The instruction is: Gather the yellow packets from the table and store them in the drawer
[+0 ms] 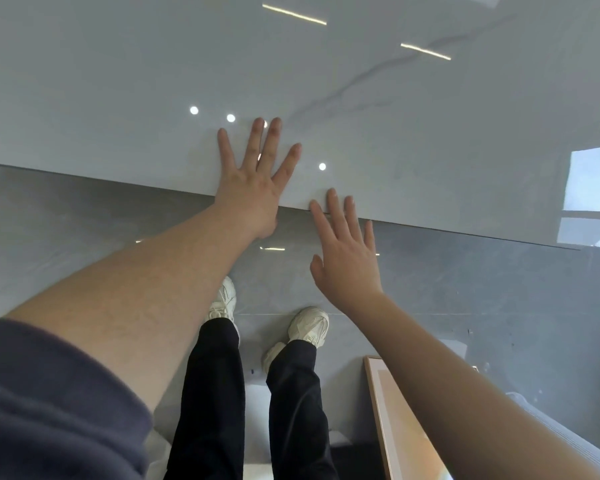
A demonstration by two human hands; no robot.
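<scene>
Hovering both hands at the near edge of the counter [118, 98], looking straight down.

- Left hand [253, 181]: palm down over the glossy white top, fingers [253, 143] straight and fanned wide, holding nothing. Cannot tell whether it presses the surface or floats just above it.
- Right hand [347, 258]: also flat and spread, empty, lower in view, only its fingertips crossing the counter edge.
- Yellow packets: none in view, neither on the visible stretch of counter nor in my grasp.
- Drawer: not in view either.

Progress, as a judgement: undecidable from here. With bare hands and no packets showing, either gathering has not begun or everything is already stowed. If any remain, they lie outside this view, and the drawer has yet to be found.

Count: two hands, both empty; one counter; zero packets; zero drawers; two pale shoes [309, 327] on the grey floor [84, 220]; one wooden-framed panel [388, 410] at lower right, beside my right forearm.
</scene>
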